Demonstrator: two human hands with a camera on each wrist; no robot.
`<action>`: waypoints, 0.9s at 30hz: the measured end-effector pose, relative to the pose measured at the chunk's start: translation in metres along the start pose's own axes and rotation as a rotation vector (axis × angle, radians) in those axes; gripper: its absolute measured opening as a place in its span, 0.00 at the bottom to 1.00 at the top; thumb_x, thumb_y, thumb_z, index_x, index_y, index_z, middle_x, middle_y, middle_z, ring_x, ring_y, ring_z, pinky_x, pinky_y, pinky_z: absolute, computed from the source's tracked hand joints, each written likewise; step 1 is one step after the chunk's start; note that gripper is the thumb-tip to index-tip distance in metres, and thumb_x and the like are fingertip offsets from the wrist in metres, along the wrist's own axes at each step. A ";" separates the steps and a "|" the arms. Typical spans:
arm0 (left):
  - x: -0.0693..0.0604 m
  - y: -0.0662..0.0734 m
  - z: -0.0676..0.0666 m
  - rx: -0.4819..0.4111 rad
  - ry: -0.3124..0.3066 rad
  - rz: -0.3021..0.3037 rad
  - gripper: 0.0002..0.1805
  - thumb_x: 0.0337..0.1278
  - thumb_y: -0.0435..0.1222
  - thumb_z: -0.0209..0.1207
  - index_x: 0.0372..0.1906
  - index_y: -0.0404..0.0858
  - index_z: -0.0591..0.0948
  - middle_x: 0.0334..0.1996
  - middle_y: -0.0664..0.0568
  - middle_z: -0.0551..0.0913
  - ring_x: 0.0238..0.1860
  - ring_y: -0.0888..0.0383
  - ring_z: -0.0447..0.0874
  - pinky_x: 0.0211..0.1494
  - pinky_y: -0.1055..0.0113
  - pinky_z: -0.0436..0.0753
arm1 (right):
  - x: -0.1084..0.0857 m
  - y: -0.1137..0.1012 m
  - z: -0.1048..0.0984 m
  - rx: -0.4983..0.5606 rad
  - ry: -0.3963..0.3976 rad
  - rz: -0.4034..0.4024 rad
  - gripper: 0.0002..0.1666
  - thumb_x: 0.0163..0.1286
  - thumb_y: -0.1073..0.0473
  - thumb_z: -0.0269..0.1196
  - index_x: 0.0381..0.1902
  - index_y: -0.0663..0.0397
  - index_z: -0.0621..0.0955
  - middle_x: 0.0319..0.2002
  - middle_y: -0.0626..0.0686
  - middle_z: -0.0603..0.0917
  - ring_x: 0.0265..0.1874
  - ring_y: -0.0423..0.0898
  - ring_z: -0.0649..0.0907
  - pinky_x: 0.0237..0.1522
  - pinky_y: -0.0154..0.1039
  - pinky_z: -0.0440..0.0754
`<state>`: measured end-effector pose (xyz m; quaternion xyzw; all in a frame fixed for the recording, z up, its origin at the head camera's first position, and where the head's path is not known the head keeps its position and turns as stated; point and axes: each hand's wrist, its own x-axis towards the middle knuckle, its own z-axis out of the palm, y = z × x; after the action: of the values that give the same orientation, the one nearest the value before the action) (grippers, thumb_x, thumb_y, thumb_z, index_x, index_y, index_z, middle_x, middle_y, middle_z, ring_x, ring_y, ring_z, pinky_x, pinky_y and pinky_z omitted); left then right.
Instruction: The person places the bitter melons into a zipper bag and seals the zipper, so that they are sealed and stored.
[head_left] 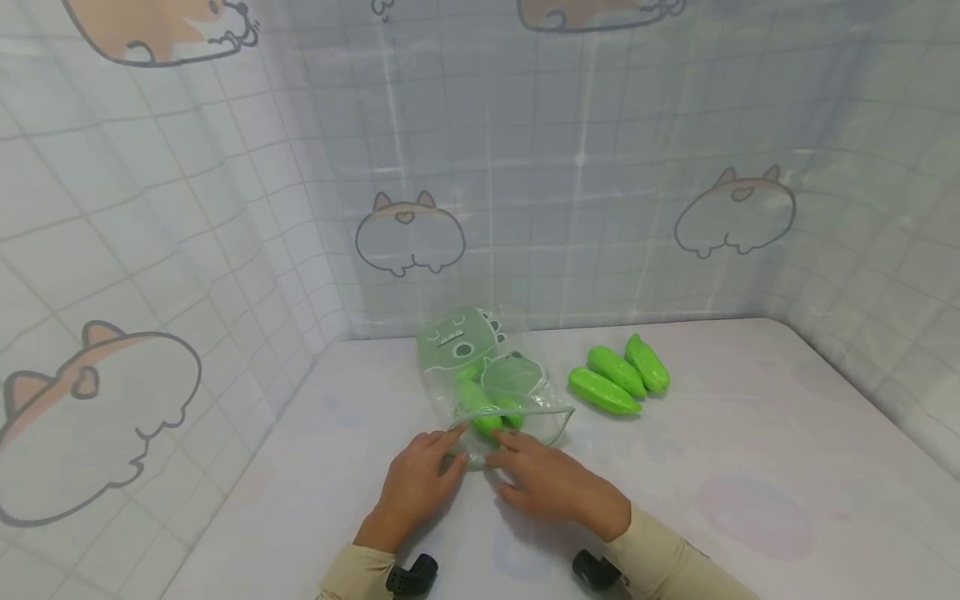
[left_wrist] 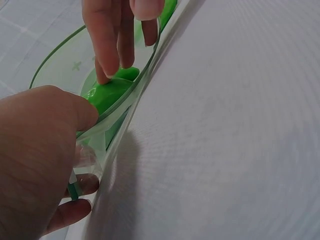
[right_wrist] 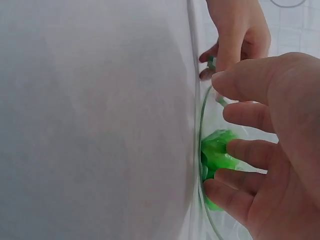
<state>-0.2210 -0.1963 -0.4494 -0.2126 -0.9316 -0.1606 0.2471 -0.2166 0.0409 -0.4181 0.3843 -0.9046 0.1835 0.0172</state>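
Note:
A clear plastic bag point(head_left: 442, 392) with green cartoon prints lies on the table, its green-rimmed mouth spread toward me. Inside it are smooth, bright green pepper-like vegetables point(head_left: 474, 402). At the mouth's left side, my left hand point(head_left: 422, 479) pinches the bag's edge between thumb and fingers; the thumb shows in front of the film in the left wrist view. My right hand point(head_left: 546, 479) is at the opening, holding nothing. Its loosely extended fingers point(left_wrist: 102, 45) reach to the green vegetable point(left_wrist: 107, 95) just inside the rim and seem to touch it.
Three more green vegetables point(head_left: 606, 392) lie together on the white table point(head_left: 750, 417), right of the bag. Sheeting with a grid and cartoon animals point(head_left: 408, 237) walls off the back and both sides. Black wrist devices point(head_left: 412, 575) sit below both hands.

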 end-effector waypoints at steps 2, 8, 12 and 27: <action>0.000 0.000 0.000 -0.003 -0.001 0.000 0.24 0.60 0.42 0.67 0.61 0.46 0.82 0.44 0.51 0.87 0.43 0.52 0.83 0.40 0.55 0.83 | 0.000 0.001 -0.002 0.017 -0.001 0.013 0.25 0.72 0.52 0.63 0.65 0.51 0.79 0.73 0.58 0.67 0.71 0.55 0.68 0.66 0.51 0.70; 0.000 0.001 0.001 -0.009 0.018 0.022 0.24 0.59 0.41 0.67 0.61 0.45 0.82 0.44 0.51 0.87 0.42 0.52 0.83 0.39 0.55 0.83 | -0.006 0.008 -0.011 0.078 0.024 0.027 0.23 0.72 0.55 0.62 0.62 0.54 0.81 0.67 0.55 0.76 0.66 0.52 0.75 0.63 0.51 0.74; 0.000 -0.001 0.001 -0.007 0.035 0.038 0.24 0.58 0.42 0.68 0.61 0.45 0.83 0.43 0.51 0.87 0.42 0.52 0.83 0.38 0.55 0.83 | -0.013 0.014 -0.018 0.112 0.067 0.028 0.20 0.72 0.56 0.62 0.59 0.54 0.82 0.57 0.50 0.83 0.58 0.47 0.80 0.60 0.47 0.77; 0.001 0.001 -0.002 -0.027 -0.044 -0.031 0.24 0.61 0.43 0.66 0.62 0.47 0.82 0.47 0.52 0.87 0.44 0.53 0.83 0.41 0.55 0.83 | -0.030 0.040 -0.037 0.250 0.111 0.142 0.19 0.73 0.58 0.61 0.58 0.57 0.83 0.45 0.47 0.88 0.44 0.39 0.84 0.50 0.45 0.82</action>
<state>-0.2206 -0.1962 -0.4470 -0.2048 -0.9378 -0.1725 0.2211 -0.2276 0.0995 -0.4018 0.3078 -0.8974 0.3162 0.0060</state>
